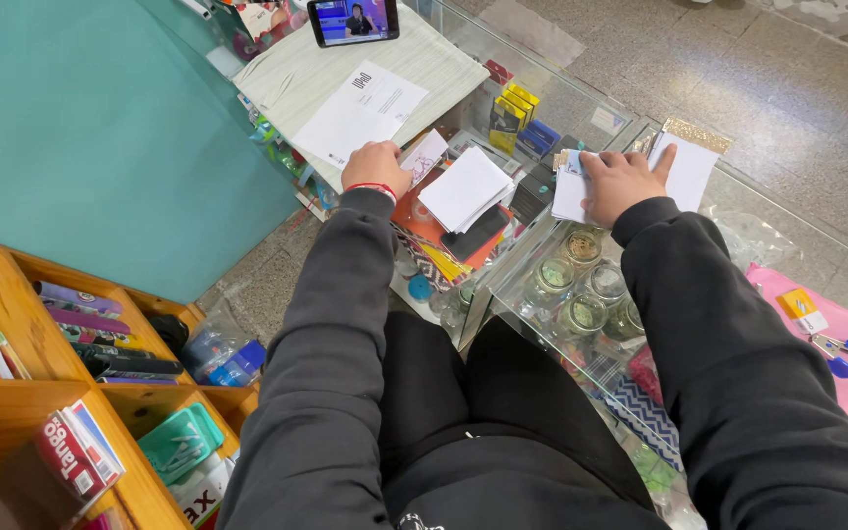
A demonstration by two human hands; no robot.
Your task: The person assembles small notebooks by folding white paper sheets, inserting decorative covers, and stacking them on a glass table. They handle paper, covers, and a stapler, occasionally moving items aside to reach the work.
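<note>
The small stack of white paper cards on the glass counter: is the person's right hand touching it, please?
Touching: the head view shows the right hand lying flat on the small stack of white paper cards, fingers spread over it.

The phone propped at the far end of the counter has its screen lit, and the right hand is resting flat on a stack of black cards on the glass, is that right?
Not quite. In the head view the phone is lit at the far end, and the right hand lies flat on the glass counter, but the stack of cards under it is white, not black.
</note>
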